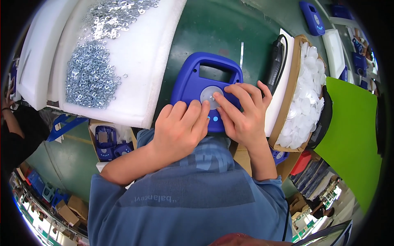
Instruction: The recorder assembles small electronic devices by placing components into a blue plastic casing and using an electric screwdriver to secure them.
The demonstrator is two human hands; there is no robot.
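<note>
Right hand (245,115) (grip spread) touches clear disc (207,95) on blue casing (188,82); whether the curled left hand (180,128) grips, I cannot tell

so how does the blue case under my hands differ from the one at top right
The near case is under your left hand and right hand; the far case has no hand on it.
The near case looks much larger in the picture than the far case.
The near case's handle points toward the top; the far case's points to the upper left.
Both are blue with a pale disc.
</note>
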